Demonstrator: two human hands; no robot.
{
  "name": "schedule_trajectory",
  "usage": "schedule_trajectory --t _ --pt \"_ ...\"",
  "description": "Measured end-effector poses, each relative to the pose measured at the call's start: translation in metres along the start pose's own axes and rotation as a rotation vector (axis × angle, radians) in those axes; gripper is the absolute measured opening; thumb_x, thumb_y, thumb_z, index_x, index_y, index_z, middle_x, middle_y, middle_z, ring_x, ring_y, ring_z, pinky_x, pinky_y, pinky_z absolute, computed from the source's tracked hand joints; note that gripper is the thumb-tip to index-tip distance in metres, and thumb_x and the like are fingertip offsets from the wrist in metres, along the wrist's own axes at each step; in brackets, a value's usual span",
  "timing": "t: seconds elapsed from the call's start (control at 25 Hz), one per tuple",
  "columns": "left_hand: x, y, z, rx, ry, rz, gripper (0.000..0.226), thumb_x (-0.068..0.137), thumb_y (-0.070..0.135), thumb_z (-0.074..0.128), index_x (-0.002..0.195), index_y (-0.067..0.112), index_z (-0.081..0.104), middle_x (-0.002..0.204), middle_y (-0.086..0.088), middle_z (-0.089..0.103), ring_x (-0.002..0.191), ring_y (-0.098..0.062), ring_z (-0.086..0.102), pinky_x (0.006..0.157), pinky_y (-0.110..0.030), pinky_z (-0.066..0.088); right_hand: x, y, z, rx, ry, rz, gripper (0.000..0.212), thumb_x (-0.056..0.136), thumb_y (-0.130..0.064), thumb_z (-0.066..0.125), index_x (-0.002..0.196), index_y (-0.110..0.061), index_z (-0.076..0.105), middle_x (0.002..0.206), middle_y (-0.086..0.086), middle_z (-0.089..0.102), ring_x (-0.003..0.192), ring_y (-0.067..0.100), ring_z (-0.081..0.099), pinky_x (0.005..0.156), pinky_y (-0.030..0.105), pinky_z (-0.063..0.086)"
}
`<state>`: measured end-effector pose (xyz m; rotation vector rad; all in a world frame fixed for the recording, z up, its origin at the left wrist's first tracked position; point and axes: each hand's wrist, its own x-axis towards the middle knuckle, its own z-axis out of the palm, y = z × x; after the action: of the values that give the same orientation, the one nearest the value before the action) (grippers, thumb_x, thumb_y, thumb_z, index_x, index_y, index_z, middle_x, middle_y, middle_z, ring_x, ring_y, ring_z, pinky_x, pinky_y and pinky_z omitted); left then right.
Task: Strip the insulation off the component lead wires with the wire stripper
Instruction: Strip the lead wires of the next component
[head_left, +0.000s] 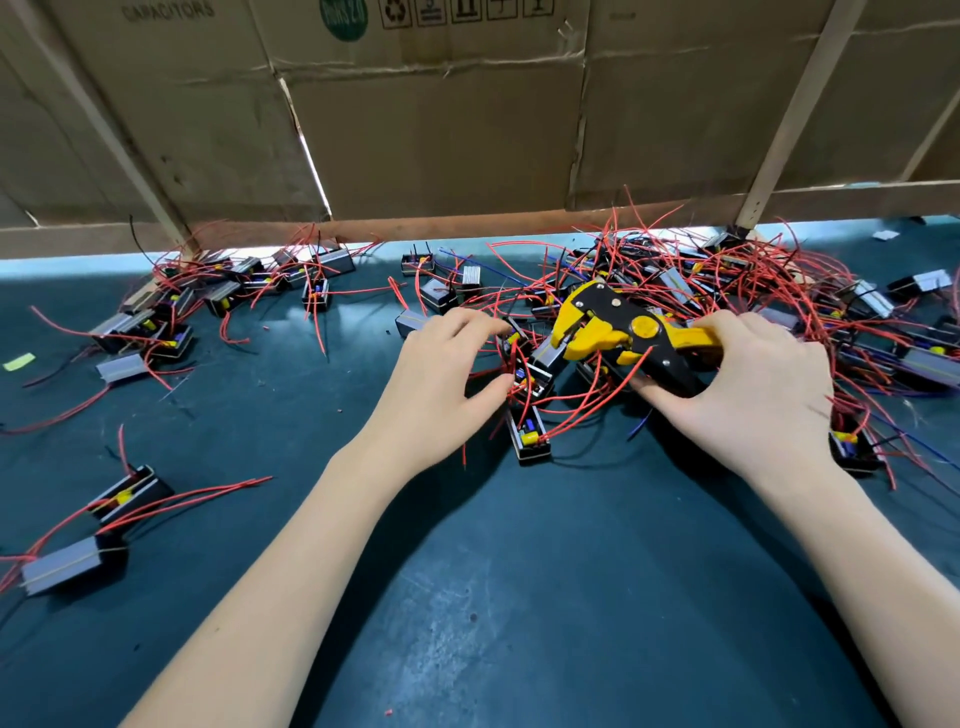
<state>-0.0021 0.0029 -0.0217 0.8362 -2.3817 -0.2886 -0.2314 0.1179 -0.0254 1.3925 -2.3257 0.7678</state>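
While tangled, thin red wires (571, 400), angular yellow-black stripper (618, 332).

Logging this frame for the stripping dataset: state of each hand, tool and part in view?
Yellow-and-black wire stripper: gripped by handles, head open, no wire seated.
Right hand: fingers curled round the stripper handles.
Left hand: fingers reaching into red lead wires, grip unclear.
Black box component: lying flat, wires attached.
Dark green mat: littered with insulation scraps.
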Motion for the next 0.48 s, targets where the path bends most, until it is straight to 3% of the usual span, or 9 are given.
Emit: schedule_trajectory --t 0.16,0.24,0.36,0.48 --pt "0.004 -0.014 -0.011 0.096 0.126 -0.096 0.029 0.089 0.023 0.066 0.117 0.015 0.066 0.119 0.0 0.064 0.114 -0.023 0.056 0.102 -0.043 0.037 -0.001 0.001 0.001 0.024 0.0 -0.002 0.057 0.066 -0.064 0.073 0.097 -0.017 0.066 0.092 0.006 0.066 0.097 0.033 0.062 0.085 0.044 0.041" --pt "0.006 -0.037 -0.029 0.247 0.291 -0.247 0.028 0.089 0.024 0.064 0.116 0.014 0.067 0.119 -0.005 0.064 0.114 -0.029 0.053 0.095 -0.039 0.033 -0.001 0.003 0.001 0.021 -0.001 -0.008 0.056 0.066 -0.064 0.073 0.095 -0.017 0.066 0.091 0.007 0.066 0.095 0.033 0.062 0.084 0.044 0.041" --pt "-0.006 -0.089 -0.068 0.522 0.5 -0.582 0.037 0.086 0.02 0.061 0.121 0.006 0.06 0.123 -0.022 0.058 0.116 -0.04 0.047 0.092 -0.046 0.034 -0.001 0.003 0.002 0.016 0.005 -0.018 0.058 0.065 -0.064 0.074 0.097 -0.016 0.067 0.091 0.007 0.065 0.095 0.034 0.062 0.084 0.043 0.04" --pt "-0.032 -0.135 -0.086 0.533 0.357 -0.89 0.047 0.089 0.016 0.062 0.129 -0.004 0.048 0.135 -0.031 0.048 0.127 -0.047 0.039 0.1 -0.054 0.033 -0.001 0.002 0.004 0.019 0.005 -0.03 0.059 0.064 -0.064 0.075 0.099 -0.017 0.067 0.092 0.007 0.065 0.096 0.033 0.062 0.082 0.042 0.037"
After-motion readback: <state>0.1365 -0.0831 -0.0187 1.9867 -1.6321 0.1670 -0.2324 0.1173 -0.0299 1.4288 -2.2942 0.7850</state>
